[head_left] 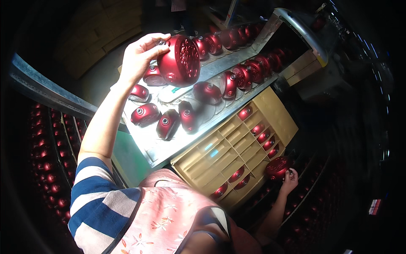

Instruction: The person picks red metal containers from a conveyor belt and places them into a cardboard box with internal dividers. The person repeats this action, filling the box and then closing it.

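Up in the bright light, my left hand (141, 53) pinches the short neck of a glossy red round bottle (179, 61). The bottle is tilted, with its patterned flat face turned to the right. At the lower right, my right hand (289, 180) has its fingers closed at the neck of another red bottle (278, 167). That one is beside the right edge of a divided cardboard box (202, 157), in shade. Several similar red bottles stand in the box's compartments, while other compartments hold none.
A brightly lit metal conveyor (156, 154) carries loose red bottles (168, 123), with more in a row running under a metal hood (302, 34). Racks of red bottles (48, 165) stand at the left. A curved metal rail (46, 86) crosses the upper left. Another person (179, 17) stands beyond the conveyor.
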Motion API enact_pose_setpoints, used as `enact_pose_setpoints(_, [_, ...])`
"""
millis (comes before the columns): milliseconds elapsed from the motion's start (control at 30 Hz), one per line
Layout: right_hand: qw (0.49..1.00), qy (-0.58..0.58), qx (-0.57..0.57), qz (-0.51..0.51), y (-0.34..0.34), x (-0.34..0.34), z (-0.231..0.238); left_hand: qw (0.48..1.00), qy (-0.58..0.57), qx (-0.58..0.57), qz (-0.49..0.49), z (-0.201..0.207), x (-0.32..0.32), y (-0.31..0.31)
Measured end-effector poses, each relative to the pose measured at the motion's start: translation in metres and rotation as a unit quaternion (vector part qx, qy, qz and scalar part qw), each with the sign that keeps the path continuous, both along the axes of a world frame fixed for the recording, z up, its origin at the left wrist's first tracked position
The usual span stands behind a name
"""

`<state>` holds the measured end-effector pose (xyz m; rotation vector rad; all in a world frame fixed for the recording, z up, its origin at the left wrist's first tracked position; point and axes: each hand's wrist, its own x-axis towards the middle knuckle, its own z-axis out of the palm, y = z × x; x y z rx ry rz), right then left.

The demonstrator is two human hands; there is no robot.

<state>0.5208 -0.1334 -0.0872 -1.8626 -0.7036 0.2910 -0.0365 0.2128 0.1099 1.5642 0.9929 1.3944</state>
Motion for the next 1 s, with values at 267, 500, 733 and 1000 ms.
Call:
enact_pose_setpoints(267, [0.995, -0.087, 0.049, -0.006, 0.008, -0.070, 0.120, 0.925, 0.299, -0.033, 0.234, -0.130, -0.012, 0.200])
enact_pose_setpoints(500, [0.996, -0.043, 0.081, 0.008, 0.006, -0.144, 0.161, 0.878, 0.400, -0.132, 0.226, -0.207, -0.024, 0.225])
enact_pose_setpoints(733, [0.992, 0.040, 0.092, 0.076, 0.033, -0.150, 0.136, 0.846, 0.460, -0.162, 0.217, -0.191, -0.057, 0.167])
enact_pose_setpoints(1000, [0.978, 0.052, 0.115, 0.167, 0.064, -0.153, 0.124, 0.904, 0.410, 0.071, 0.100, -0.215, -0.145, 0.091])
